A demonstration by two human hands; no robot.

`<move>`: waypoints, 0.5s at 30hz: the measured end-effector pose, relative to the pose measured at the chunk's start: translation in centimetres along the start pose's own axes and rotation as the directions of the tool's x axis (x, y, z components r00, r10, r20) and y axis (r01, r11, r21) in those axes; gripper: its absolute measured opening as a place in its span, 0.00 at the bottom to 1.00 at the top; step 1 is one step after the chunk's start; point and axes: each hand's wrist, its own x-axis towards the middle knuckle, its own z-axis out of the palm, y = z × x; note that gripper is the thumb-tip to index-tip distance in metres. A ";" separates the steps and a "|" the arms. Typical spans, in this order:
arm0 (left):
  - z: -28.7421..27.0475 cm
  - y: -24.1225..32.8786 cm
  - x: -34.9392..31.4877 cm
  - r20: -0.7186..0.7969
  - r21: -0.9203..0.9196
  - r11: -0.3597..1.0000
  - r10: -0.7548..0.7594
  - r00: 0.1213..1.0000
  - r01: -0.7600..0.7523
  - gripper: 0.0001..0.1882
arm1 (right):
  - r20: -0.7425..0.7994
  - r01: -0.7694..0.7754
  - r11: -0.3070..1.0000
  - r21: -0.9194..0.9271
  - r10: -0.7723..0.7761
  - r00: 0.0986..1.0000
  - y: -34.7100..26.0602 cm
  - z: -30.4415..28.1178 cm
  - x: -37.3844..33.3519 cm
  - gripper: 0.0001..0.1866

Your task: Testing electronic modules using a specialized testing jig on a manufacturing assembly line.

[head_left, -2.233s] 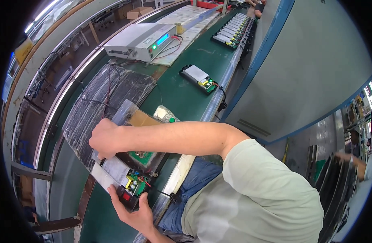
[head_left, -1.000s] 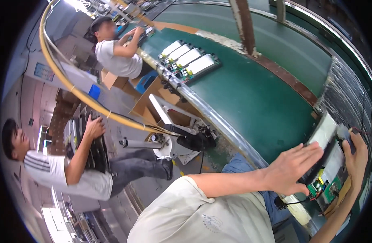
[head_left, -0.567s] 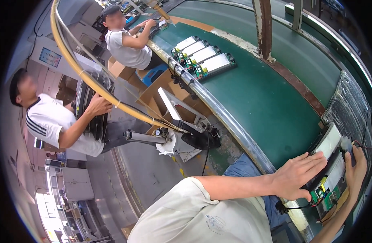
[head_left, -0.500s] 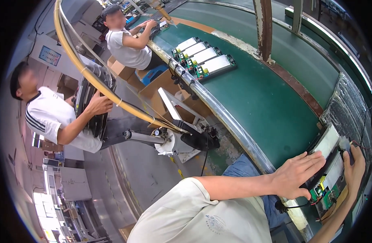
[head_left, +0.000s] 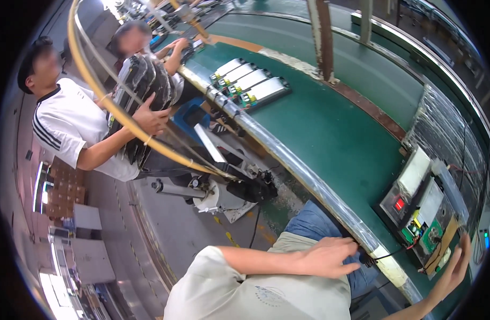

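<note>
Nearest me, I see the left hand [head_left: 328, 258] at the bench's front edge, fingers loosely spread, with nothing visible in its hold, near a black cable bundle [head_left: 368, 260]. The right hand [head_left: 457, 265] has its fingers extended, apparently empty, just beside a cardboard strip [head_left: 445, 241]. Beyond them the open electronic unit [head_left: 431, 205] sits at the right of the green workbench [head_left: 330, 154]. Farther off I make out 4 similar units [head_left: 252, 81] in a row, then a co-worker [head_left: 77, 114] holding stacked black cases [head_left: 141, 85].
</note>
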 end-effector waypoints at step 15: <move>8.2 -7.7 4.0 0.249 -0.774 0.629 0.209 0.946 0.065 0.28 | -0.530 -0.276 0.926 0.256 0.373 0.761 8.8 3.4 -12.6 0.20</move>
